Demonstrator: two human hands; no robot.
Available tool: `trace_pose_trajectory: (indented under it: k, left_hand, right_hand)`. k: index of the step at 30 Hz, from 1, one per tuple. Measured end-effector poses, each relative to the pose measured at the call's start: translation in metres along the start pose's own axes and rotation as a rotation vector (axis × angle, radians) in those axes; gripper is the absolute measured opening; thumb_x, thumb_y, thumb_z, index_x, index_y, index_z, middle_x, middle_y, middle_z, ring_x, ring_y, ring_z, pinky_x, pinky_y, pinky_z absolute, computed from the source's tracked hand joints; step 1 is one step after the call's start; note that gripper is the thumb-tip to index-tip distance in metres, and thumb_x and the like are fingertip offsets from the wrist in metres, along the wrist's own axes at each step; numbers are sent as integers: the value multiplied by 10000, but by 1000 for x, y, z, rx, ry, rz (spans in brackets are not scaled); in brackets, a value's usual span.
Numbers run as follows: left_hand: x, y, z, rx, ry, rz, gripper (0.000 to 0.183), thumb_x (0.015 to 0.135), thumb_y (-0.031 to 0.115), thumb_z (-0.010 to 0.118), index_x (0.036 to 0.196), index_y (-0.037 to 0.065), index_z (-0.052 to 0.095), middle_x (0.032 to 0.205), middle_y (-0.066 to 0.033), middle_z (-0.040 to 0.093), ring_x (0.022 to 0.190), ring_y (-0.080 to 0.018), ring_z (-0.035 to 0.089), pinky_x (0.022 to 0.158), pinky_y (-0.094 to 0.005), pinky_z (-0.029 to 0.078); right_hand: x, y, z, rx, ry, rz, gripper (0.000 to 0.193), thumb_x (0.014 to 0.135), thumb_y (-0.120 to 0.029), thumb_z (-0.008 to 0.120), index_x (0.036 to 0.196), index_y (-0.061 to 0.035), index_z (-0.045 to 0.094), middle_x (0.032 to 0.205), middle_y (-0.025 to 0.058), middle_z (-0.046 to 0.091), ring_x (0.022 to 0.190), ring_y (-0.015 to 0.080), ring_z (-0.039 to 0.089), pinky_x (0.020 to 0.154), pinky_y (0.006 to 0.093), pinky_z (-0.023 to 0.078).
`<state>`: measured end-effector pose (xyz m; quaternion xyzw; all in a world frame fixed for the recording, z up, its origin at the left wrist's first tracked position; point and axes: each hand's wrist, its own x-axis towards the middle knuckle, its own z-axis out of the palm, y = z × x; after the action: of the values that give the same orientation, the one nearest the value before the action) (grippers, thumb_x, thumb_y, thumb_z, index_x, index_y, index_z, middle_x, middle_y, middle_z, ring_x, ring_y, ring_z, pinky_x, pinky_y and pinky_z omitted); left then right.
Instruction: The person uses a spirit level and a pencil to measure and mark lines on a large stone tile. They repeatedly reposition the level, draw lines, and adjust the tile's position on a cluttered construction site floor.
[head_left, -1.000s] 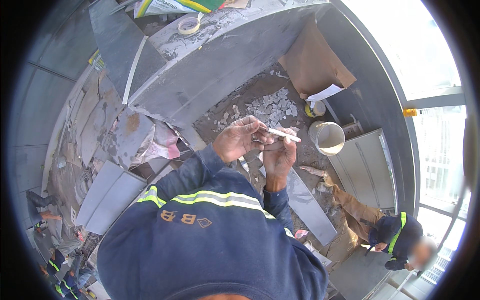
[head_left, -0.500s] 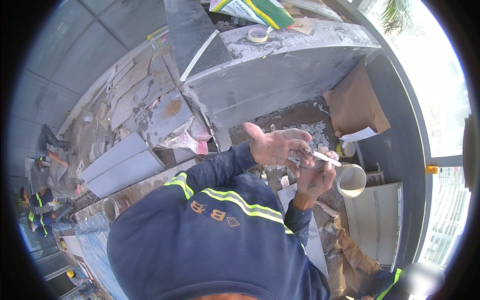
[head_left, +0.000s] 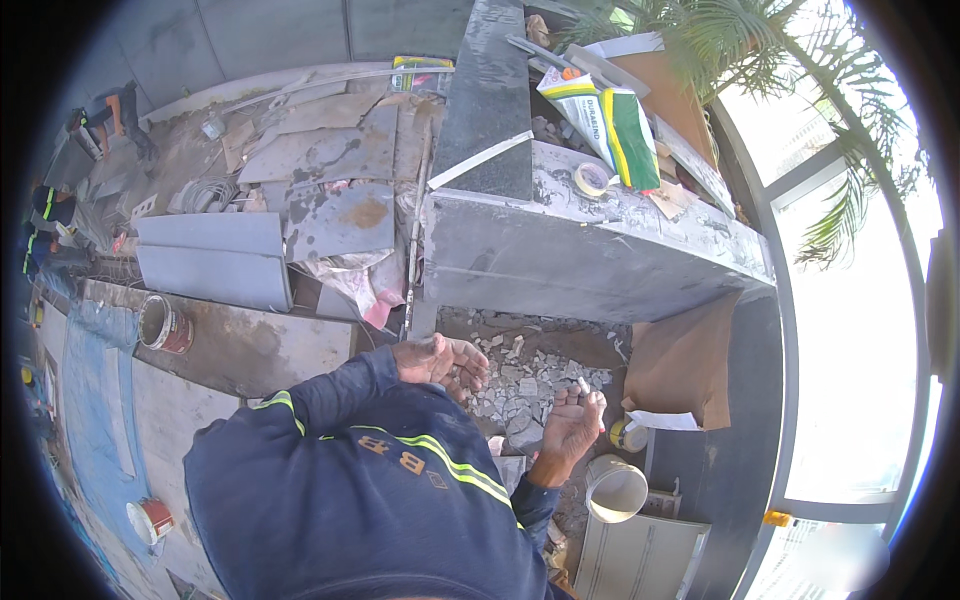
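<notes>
Hiding much of a white stick (head_left: 583,384), right fingers (head_left: 573,399) grip it, left fingers (head_left: 468,361) apart.

A tape roll (head_left: 582,184) lies beside a green-and-white bag (head_left: 624,135) on a dusty ledge (head_left: 650,220); below, a pale bucket (head_left: 606,484) sits near rubble (head_left: 518,385) (grey, jagged pieces).

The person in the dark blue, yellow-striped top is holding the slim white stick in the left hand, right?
Wrong hand: the head view shows the slim white stick in the person's right hand, while the left hand is apart from it.
</notes>
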<state>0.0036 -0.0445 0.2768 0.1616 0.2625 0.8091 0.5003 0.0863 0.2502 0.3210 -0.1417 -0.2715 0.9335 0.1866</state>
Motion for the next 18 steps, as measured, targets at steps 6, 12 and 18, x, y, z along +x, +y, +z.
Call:
trace_pose_trajectory:
  k: [6, 12, 18]
  left_hand:
    - [-35, 21, -33, 11, 175, 165, 807, 834, 644, 775, 1323, 26, 602, 1289, -152, 664, 1219, -284, 632, 988, -480, 530]
    - [-42, 85, -64, 607, 654, 136, 406, 1012, 400, 673, 964, 3, 742, 998, -114, 743, 988, -248, 708, 844, -369, 539]
    - [55, 261, -107, 1981, 778, 457, 476, 999, 456, 631, 1300, 92, 691, 1366, -174, 581, 1284, -348, 544, 1044, -489, 454]
  right_hand:
    - [47, 32, 29, -31, -26, 124, 68, 982, -107, 644, 1038, -119, 606, 1026, 53, 673, 968, 203, 643, 865, 395, 545]
    - [129, 34, 47, -123, -144, -22, 138, 1038, -198, 583, 1063, -72, 633, 966, 63, 643, 902, 206, 626, 806, 402, 549]
    - [191, 54, 96, -284, -120, -153, 182, 1040, -206, 568, 1028, -41, 645, 926, 55, 609, 877, 183, 587, 800, 396, 521]
